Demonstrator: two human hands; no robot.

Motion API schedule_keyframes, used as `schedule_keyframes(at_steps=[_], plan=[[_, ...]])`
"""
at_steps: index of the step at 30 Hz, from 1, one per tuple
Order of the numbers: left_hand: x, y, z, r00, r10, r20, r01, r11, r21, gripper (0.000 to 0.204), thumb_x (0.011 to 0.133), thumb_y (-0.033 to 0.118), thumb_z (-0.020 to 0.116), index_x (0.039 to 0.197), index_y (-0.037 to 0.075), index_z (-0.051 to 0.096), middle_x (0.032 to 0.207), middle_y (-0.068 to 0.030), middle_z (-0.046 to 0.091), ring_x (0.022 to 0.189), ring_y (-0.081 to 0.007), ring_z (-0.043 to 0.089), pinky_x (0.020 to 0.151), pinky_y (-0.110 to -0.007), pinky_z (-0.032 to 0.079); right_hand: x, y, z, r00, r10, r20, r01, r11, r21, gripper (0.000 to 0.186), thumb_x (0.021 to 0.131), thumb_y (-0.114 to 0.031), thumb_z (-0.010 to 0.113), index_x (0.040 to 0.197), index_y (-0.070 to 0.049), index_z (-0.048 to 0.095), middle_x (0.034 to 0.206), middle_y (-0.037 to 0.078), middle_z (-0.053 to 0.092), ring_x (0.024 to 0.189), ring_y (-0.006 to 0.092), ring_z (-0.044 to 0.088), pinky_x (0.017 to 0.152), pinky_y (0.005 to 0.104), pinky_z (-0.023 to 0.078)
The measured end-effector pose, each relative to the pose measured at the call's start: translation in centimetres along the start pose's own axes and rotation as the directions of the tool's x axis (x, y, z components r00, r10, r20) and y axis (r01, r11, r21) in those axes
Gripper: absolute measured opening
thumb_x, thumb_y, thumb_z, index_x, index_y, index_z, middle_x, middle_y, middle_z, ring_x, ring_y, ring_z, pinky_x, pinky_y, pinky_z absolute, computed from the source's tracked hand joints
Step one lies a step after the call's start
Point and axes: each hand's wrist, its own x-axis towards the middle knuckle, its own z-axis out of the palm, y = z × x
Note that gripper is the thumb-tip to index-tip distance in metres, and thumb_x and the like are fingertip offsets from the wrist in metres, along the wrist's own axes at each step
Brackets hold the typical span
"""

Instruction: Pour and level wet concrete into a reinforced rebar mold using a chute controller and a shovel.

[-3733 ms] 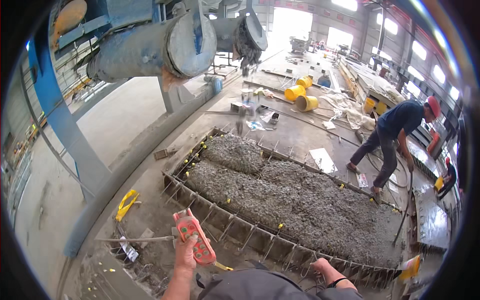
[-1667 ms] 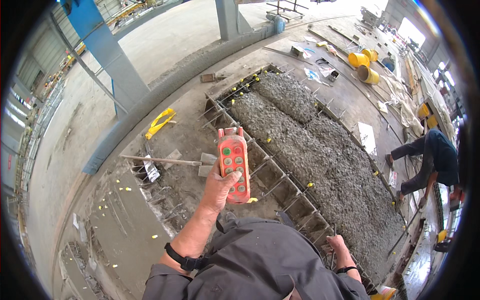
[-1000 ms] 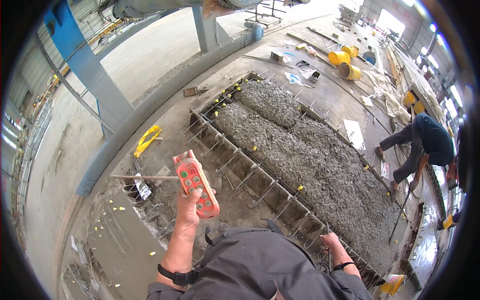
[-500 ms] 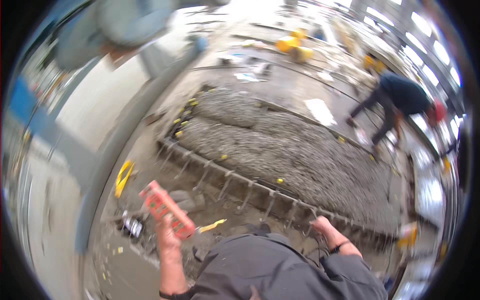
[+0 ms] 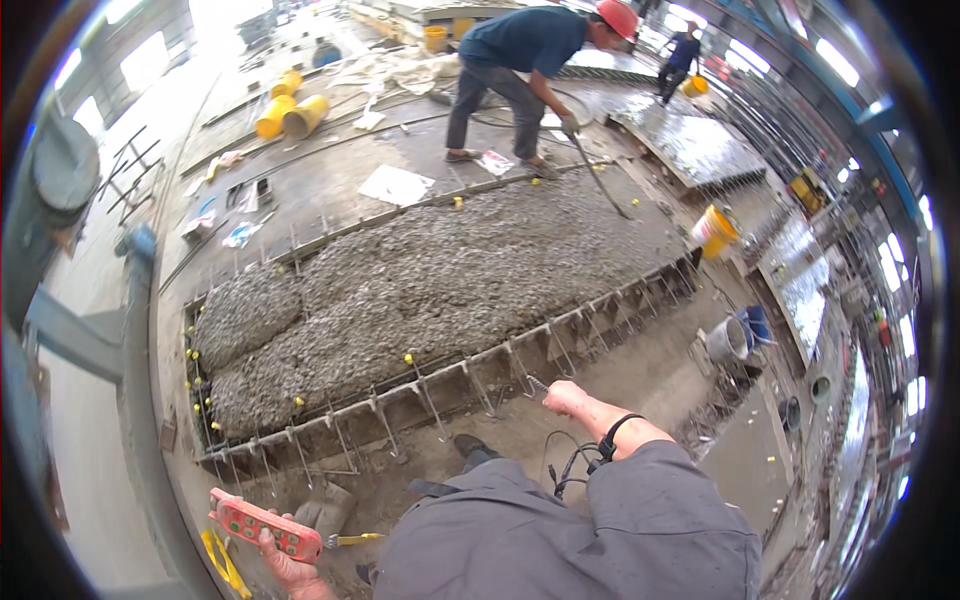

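A: Starting at your left, what are you holding?

B: Just right of a yellow strap [image 5: 222,565] lying low at the left, you are grasping the red remote [image 5: 250,522] in your left hand [image 5: 290,572]. Its fingers are wrapping around the casing, the thumb is lying against the button side, and the remote is tilting near the near-left corner of the mould [image 5: 465,366].

A: What is filling that mould, between you and the other person?

B: Rough grey concrete [image 5: 430,280] is covering it, with yellow caps [image 5: 409,358] dotting the edges. Across from you, a co-worker [image 5: 525,45] in a red helmet is bending and holding a pole [image 5: 598,178], its tip reaching the concrete.

A: And your right hand [image 5: 567,398]?

B: Its fingers are clenching a thin dark rod [image 5: 537,383], whose tip is poking out toward the mould. Farther right, a yellow bucket [image 5: 714,232] is sitting by the mould's corner.
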Motion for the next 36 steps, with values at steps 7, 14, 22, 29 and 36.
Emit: schedule_keyframes(at_steps=[7, 14, 22, 29, 36], plan=[[2.1, -0.9, 1.4, 0.996, -0.033, 0.082, 0.033, 0.999, 0.005, 0.053, 0.076, 0.026, 0.065, 0.121, 0.004, 0.044, 0.101, -0.0074, 0.057, 0.088, -0.023, 0.057, 0.07, -0.035, 0.052, -2.4, 4.7, 1.7, 0.988, -0.067, -0.138, 0.063, 0.997, -0.037, 0.034, 0.082, -0.03, 0.051, 0.082, 0.002, 0.064, 0.077, 0.015, 0.065, 0.065, 0.0261, 0.065, 0.06, 0.0368, 0.054], [0.2, 0.0, 6.0, 0.999, 0.042, 0.027, -0.043, 0.998, 0.056, 0.056, 0.073, 0.024, 0.068, 0.12, 0.004, 0.045, 0.101, -0.0079, 0.058, 0.084, -0.0233, 0.058, 0.071, -0.036, 0.052, -3.2, 3.6, 0.9, 0.999, -0.021, -0.025, 0.019, 0.997, -0.074, 0.037, 0.082, -0.035, 0.053, 0.094, -0.002, 0.065, 0.099, 0.015, 0.063, 0.093, 0.0296, 0.061, 0.081, 0.0378, 0.049], [-1.0, 0.6, 3.1, 0.994, -0.03, -0.106, 0.031, 0.999, 0.009, 0.043, 0.074, 0.024, 0.066, 0.108, 0.0, 0.052, 0.094, -0.0091, 0.059, 0.083, -0.024, 0.061, 0.074, -0.037, 0.053, 4.3, 4.2, 3.1, 0.966, -0.218, -0.136, 0.189, 0.961, -0.2, 0.044, 0.077, -0.043, 0.057, 0.077, 0.001, 0.064, 0.077, 0.018, 0.064, 0.078, 0.0313, 0.063, 0.07, 0.0385, 0.05], [-3.0, 1.2, 1.5, 0.993, 0.033, -0.112, -0.047, 0.99, -0.132, 0.031, 0.077, 0.012, 0.061, 0.106, 0.004, 0.053, 0.087, -0.0079, 0.062, 0.074, -0.0219, 0.064, 0.067, -0.034, 0.055, 2.5, -2.8, 0.9, 0.998, -0.062, 0.03, 0.057, 0.989, 0.137, 0.028, 0.079, -0.021, 0.061, 0.071, 0.006, 0.058, 0.063, 0.015, 0.061, 0.058, 0.0279, 0.063, 0.047, 0.0393, 0.053], [-5.1, 1.0, -0.1, 0.971, 0.13, -0.2, -0.151, 0.984, -0.092, 0.034, 0.076, 0.02, 0.064, 0.104, 0.003, 0.054, 0.086, -0.0092, 0.062, 0.076, -0.0229, 0.064, 0.064, -0.035, 0.055, 8.4, -5.5, -0.9, 0.897, -0.441, 0.03, 0.435, 0.868, -0.241, 0.027, 0.076, -0.022, 0.061, 0.069, 0.004, 0.06, 0.062, 0.018, 0.06, 0.056, 0.0272, 0.062, 0.049, 0.0392, 0.052]])
